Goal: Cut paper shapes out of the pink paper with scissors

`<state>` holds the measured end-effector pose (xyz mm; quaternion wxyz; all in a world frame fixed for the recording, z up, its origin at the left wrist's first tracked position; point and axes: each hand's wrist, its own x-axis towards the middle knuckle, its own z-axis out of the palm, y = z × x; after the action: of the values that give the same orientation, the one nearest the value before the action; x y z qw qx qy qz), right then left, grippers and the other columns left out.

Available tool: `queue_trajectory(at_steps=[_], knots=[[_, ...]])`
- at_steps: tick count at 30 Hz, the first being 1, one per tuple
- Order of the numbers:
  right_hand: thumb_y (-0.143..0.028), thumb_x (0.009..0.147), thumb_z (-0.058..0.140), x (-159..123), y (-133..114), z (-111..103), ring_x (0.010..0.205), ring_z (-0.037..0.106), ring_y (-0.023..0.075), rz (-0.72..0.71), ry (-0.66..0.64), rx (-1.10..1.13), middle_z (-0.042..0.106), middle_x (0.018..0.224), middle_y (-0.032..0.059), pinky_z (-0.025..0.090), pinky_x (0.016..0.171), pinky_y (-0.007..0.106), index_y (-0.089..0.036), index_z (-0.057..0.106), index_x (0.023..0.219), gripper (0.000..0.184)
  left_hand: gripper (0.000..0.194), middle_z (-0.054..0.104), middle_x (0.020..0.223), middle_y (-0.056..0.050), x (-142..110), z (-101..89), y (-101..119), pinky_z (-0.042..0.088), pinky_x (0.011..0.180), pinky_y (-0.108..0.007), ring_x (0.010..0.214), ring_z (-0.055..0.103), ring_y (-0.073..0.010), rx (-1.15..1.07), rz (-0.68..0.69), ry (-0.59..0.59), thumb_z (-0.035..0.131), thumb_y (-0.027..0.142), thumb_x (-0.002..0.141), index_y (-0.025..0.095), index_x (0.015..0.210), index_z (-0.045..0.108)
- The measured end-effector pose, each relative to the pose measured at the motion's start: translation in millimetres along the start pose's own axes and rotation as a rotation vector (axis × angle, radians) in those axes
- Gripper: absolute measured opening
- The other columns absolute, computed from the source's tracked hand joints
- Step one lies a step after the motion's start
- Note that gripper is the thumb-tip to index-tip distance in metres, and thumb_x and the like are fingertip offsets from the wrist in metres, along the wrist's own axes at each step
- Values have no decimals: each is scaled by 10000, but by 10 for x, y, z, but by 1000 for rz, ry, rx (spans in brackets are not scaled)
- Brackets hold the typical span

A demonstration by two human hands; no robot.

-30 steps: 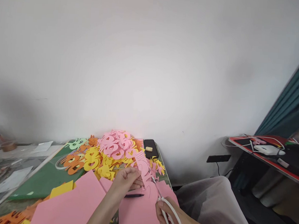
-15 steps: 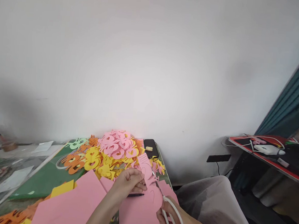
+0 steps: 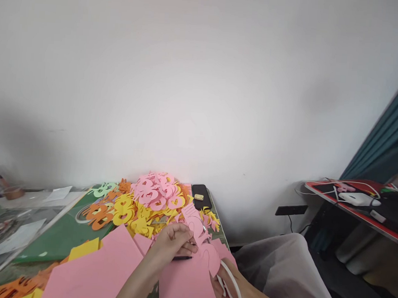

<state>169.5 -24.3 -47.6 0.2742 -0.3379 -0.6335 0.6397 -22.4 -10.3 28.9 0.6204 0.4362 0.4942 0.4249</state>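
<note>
My left hand (image 3: 173,243) pinches a pink paper cutout (image 3: 211,258) near its middle. Pencil-like curved lines mark the cutout, and its far end has a row of narrow strips. White-handled scissors (image 3: 233,285) are in my right hand (image 3: 222,284), the fingers through the handles. Their blades lie at the cutout's right edge, mostly hidden behind the paper. Beneath both hands lies a pink sheet (image 3: 185,286), with a black pen (image 3: 182,258) partly covered by my left hand.
Pink cutouts with heart-shaped holes (image 3: 158,191) are heaped on yellow cutouts (image 3: 123,209) by the wall; orange ones (image 3: 99,216) lie left. A phone (image 3: 200,196) rests at the table's right edge. Another pink sheet (image 3: 98,269) lies left. A red-edged table (image 3: 391,233) stands right.
The pink cutout has turned and tilted in my left hand, its near rounded end swinging up and right. The scissors' blades are now more hidden behind it; their handles shifted slightly left.
</note>
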Motion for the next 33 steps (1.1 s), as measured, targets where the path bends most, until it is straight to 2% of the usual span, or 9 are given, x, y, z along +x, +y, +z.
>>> queue_trajectory(at_steps=[5,13,20,24,27,30,33], knots=[[-577,716,463,58,96,36,394,264,30,89,29,126,315,496,-74,168,386,194,-178,371,586,430,256,624,539,0,-41,6,49,471,528,-216,526,605,-125,47,38,36,652,366,600,159,670,518],[-656,673,430,74,30,69,325,236,19,144,49,207,281,405,-104,121,347,188,-193,318,550,492,259,601,516,23,-14,-32,34,454,501,-196,477,577,-98,75,40,74,652,374,592,161,654,518],[-669,685,388,92,-55,115,295,254,30,176,98,171,284,351,-108,166,334,183,-191,342,535,503,326,585,478,34,73,-98,-36,408,434,-175,425,553,-84,94,90,79,646,440,582,148,672,533],[-675,678,384,91,-89,126,282,258,38,163,57,190,281,326,-98,160,319,190,-193,346,487,520,343,575,454,38,108,-125,-71,390,411,-175,397,539,-83,129,121,95,635,460,587,145,678,535],[-649,701,386,78,-110,125,287,282,39,126,1,199,309,322,-85,172,331,195,-181,368,473,521,323,561,428,42,89,-111,-71,378,399,-172,373,516,-75,155,148,61,640,444,590,145,650,535],[-642,718,368,77,-103,123,293,292,39,131,14,213,316,333,-83,181,344,196,-176,368,475,526,307,574,448,33,60,-95,-60,376,401,-172,368,506,-66,165,142,-16,648,427,590,143,610,532],[-641,715,381,86,-70,113,299,269,35,151,29,216,303,349,-88,167,339,194,-178,356,479,521,302,567,446,42,51,-98,-46,377,400,-171,360,493,-59,162,159,-4,645,426,596,143,617,539]])
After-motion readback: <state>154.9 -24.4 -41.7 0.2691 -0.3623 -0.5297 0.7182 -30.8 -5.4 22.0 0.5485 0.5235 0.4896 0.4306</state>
